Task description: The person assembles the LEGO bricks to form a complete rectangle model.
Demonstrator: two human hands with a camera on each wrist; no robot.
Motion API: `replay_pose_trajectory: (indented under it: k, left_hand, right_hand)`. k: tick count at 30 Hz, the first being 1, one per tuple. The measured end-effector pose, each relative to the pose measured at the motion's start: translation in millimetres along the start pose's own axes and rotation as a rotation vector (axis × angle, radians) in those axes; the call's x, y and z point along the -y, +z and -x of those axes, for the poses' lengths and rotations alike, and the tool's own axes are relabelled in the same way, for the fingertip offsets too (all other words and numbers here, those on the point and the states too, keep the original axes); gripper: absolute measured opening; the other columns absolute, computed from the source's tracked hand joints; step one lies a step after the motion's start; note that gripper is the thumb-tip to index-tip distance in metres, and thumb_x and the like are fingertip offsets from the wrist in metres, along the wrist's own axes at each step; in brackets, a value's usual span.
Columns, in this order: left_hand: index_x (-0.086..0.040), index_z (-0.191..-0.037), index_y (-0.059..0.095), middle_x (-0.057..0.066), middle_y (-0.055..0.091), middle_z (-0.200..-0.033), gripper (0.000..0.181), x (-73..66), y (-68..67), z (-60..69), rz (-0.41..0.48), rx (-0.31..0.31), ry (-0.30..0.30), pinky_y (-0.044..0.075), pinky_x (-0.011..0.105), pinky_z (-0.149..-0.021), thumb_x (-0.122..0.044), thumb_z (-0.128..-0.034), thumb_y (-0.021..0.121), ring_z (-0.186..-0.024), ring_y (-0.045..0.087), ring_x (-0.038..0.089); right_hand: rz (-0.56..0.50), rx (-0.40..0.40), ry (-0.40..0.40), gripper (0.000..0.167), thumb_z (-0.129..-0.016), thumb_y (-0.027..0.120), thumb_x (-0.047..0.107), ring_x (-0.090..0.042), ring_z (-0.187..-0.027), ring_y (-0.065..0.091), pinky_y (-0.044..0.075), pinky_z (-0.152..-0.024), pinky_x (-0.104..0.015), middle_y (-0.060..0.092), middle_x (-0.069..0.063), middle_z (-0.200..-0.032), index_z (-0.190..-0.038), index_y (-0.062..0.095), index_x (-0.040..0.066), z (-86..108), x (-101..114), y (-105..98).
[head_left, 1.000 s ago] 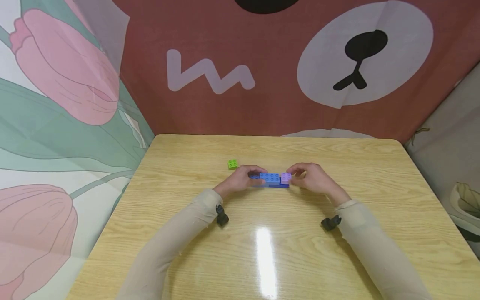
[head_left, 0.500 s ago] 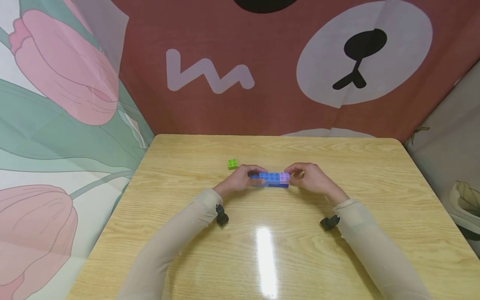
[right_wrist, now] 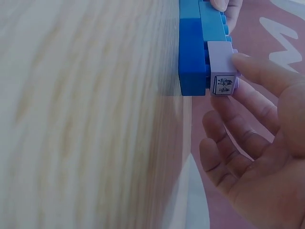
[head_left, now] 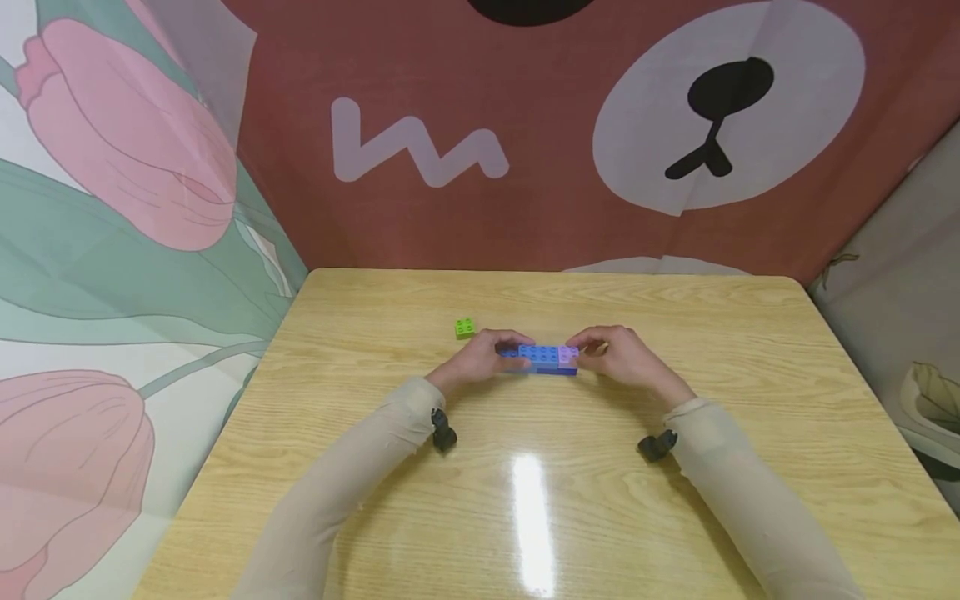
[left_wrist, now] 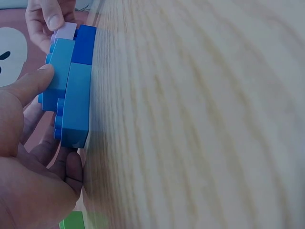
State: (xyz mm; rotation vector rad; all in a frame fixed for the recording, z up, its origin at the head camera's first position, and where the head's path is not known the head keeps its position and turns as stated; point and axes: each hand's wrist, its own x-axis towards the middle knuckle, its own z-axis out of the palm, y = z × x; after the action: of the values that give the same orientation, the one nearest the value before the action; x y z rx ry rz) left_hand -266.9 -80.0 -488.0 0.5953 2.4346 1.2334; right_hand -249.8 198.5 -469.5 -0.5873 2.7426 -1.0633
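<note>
My left hand (head_left: pixel 483 357) pinches a medium-blue toy building brick (left_wrist: pixel 60 67) between thumb and fingers. This brick sits on a lower row made of another medium-blue brick (left_wrist: pixel 76 105) and a dark blue brick (right_wrist: pixel 193 57), end to end on the table. At the row's right end, my right hand (head_left: pixel 621 357) pinches a small lilac brick (right_wrist: pixel 221 57) by its sides. The lilac brick is over the dark blue one, beside the upper blue brick. Dark blue studs show in a narrow gap beneath it. A line-drawn picture marks its end face.
A small lime green brick (head_left: pixel 465 328) lies behind the left hand on the wooden table (head_left: pixel 420 517). Behind the table's back edge hangs a cloth with a bear print (head_left: pixel 525 225). Small black cameras are strapped to both wrists.
The lilac brick has shifted slightly left with my right hand, closing the gap beside the upper blue brick. My left hand has stayed in place.
</note>
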Motion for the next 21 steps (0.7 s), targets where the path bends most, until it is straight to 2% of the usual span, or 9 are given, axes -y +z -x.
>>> replay_pose_trajectory:
  k: [4,12,21]
  left_hand:
    - [-0.027,-0.127,0.068,-0.001,0.066,-0.132,0.037,0.3,0.0,-0.6,0.008,-0.001,0.002,0.052,0.033,-0.096,-0.033,-0.0907,0.074,-0.113,0.062,0.013]
    - [-0.025,-0.126,0.069,0.000,0.066,-0.130,0.038,3.6,0.6,-2.2,0.015,0.003,0.022,0.050,0.034,-0.100,-0.033,-0.0901,0.075,-0.114,0.061,0.014]
    - [-0.027,-0.126,0.069,-0.001,0.066,-0.131,0.038,2.4,0.0,-1.4,0.012,0.005,0.014,0.050,0.035,-0.101,-0.035,-0.0899,0.075,-0.116,0.060,0.014]
  right_hand:
    - [0.003,-0.002,-0.004,0.024,-0.090,0.075,0.022,-0.020,-0.090,0.061,0.049,-0.069,-0.029,0.072,-0.003,-0.099,-0.113,0.075,0.017,-0.8,-1.5,0.3]
    - [-0.036,0.028,0.059,0.022,-0.091,0.074,0.023,-0.021,-0.094,0.060,0.049,-0.074,-0.032,0.073,-0.002,-0.106,-0.113,0.075,0.021,-2.3,-2.5,2.2]
    - [-0.049,0.048,0.066,0.023,-0.090,0.075,0.021,-0.022,-0.096,0.059,0.048,-0.075,-0.032,0.073,-0.002,-0.112,-0.114,0.075,0.021,-3.9,-1.7,0.7]
